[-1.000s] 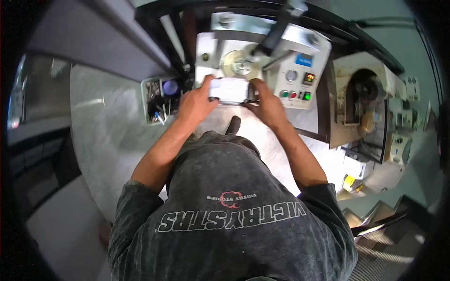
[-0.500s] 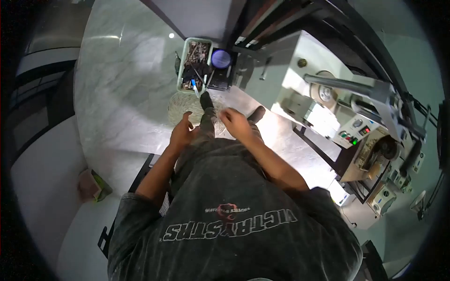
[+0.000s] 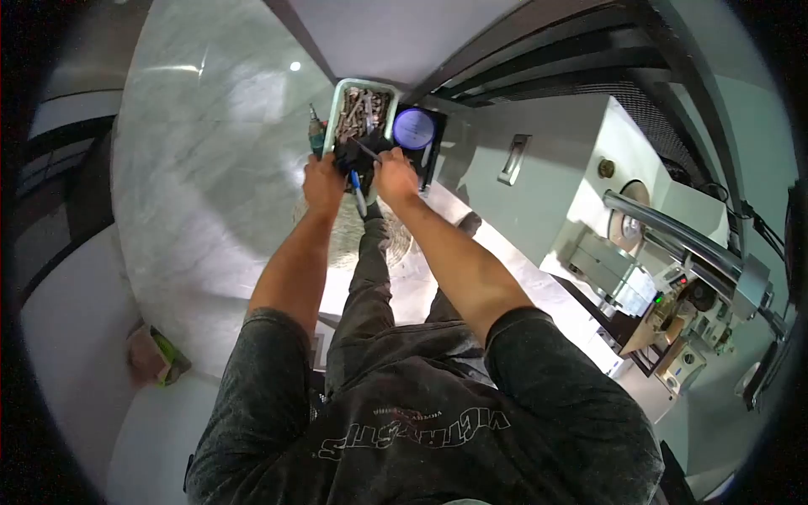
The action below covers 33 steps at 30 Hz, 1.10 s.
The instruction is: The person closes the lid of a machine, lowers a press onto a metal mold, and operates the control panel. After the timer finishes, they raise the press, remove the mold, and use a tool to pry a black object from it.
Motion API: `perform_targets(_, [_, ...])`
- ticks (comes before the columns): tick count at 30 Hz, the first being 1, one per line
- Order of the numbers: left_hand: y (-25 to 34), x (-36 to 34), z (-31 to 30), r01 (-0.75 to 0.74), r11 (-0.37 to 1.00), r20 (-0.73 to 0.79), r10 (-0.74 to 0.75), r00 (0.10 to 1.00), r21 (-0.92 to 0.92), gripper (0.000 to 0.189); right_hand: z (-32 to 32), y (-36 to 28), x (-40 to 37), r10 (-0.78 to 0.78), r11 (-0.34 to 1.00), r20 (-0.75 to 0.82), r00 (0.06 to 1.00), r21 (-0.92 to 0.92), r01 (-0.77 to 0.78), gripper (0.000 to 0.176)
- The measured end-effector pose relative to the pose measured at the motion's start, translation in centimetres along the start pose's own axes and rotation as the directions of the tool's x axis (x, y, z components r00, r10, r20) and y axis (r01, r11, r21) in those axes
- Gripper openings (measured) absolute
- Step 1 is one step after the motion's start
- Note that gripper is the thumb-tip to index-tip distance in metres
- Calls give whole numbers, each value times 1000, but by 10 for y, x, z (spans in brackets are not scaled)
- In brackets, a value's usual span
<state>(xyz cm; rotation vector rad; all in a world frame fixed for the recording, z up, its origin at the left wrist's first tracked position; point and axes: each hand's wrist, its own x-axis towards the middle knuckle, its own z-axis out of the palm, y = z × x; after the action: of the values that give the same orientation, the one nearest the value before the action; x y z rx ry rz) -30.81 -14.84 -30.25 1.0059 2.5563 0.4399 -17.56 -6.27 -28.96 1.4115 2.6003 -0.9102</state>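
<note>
A pale green plastic tray [image 3: 369, 83] stands on the floor at the top middle, full of small metal tools and parts [image 3: 362, 109]. Black cloth [image 3: 360, 153] lies over its near end, with a blue-and-white pen-like item [image 3: 358, 189] there. My left hand [image 3: 322, 181] is closed at the near left corner of the tray, its fingertips partly hidden. Across from it, my right hand [image 3: 396, 177] is closed around the near right edge. A teal power drill [image 3: 316, 130] lies just left of the tray.
A round purple-lidded container [image 3: 414, 129] sits on a black case [image 3: 429, 160] right of the tray. A grey cabinet [image 3: 513, 160] and a machine with a wheel and metal bar [image 3: 673, 227] stand at the right. A round woven mat [image 3: 345, 236] lies under my feet.
Both hands have reached forward from above my lap to the near sides of the tray. My body leans further forward, and the drill shows more fully.
</note>
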Motion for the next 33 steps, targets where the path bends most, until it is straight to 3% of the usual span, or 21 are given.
perform_targets(1, [-8,0,3,-53,999,-75,53,996,-1,18,-11,2,-4,39,995,-39,998,90,-36,21])
perform_targets(2, [-19,1,8,-69,998,-73,68,995,-14,18,-19,7,-11,27,988,28,999,151,-31,24])
perform_targets(4, [-23,7,11,-49,865,-122,-14,992,-500,14,-42,5,-28,106,935,47,993,334,-116,28])
perform_targets(5, [-18,6,6,-63,863,-122,2,993,-502,14,-48,5,-37,125,908,63,990,395,-140,30])
perform_targets(6, [-5,1,-14,135,569,11,-216,976,-811,14,-58,3,-47,132,905,56,990,402,-143,30])
perform_targets(7, [10,2,-37,275,146,211,-350,913,-950,15,-74,0,-51,123,849,100,987,504,-156,31])
perform_targets(8, [28,0,-60,292,2,264,-418,869,-956,16,-90,-3,-55,103,782,143,984,600,-169,32])
perform_targets(9, [33,-4,-74,285,16,253,-413,875,-958,16,-101,-7,-65,99,774,135,986,612,-162,32])
perform_targets(11, [47,-2,-99,192,-128,224,-320,921,-973,15,-128,-11,-76,116,702,114,987,693,-163,32])
perform_targets(13, [57,4,-115,216,-61,224,-285,932,-974,17,-148,-11,-86,120,708,113,986,687,-165,33])
perform_targets(15, [76,8,-128,209,-255,283,-301,911,-944,21,-155,-3,-90,43,717,74,996,692,-82,33])
perform_targets(17, [77,12,-131,248,-236,319,-337,886,-939,25,-158,7,-95,56,763,70,996,640,-88,33])
perform_targets(20, [79,24,-131,292,-331,399,-324,858,-897,30,-175,17,-105,74,800,90,993,589,-113,35])
perform_targets(23, [86,25,-121,287,-204,344,-358,868,-936,31,-180,26,-116,64,781,69,996,617,-94,37])
perform_targets(24, [88,23,-116,284,-209,344,-356,869,-936,31,-186,26,-116,80,774,132,988,616,-145,37])
perform_targets(26, [86,18,-106,208,-18,205,-276,939,-978,32,-185,24,-112,102,746,189,977,635,-201,39])
perform_targets(27, [94,11,-106,209,-18,206,-282,937,-978,32,-181,26,-109,100,747,195,976,634,-203,39])
perform_targets(29, [112,-3,-110,117,115,91,-206,974,-987,36,-171,28,-100,80,722,175,981,669,-178,42])
perform_targets(30, [110,-7,-113,76,342,55,-71,996,-937,41,-170,24,-97,68,684,130,989,716,-141,43])
perform_targets(31, [110,-12,-113,76,343,55,-70,996,-936,41,-171,22,-95,68,683,130,989,717,-141,43])
perform_targets(33, [112,-24,-112,15,724,189,159,969,-690,51,-175,18,-93,101,648,243,965,720,-249,43])
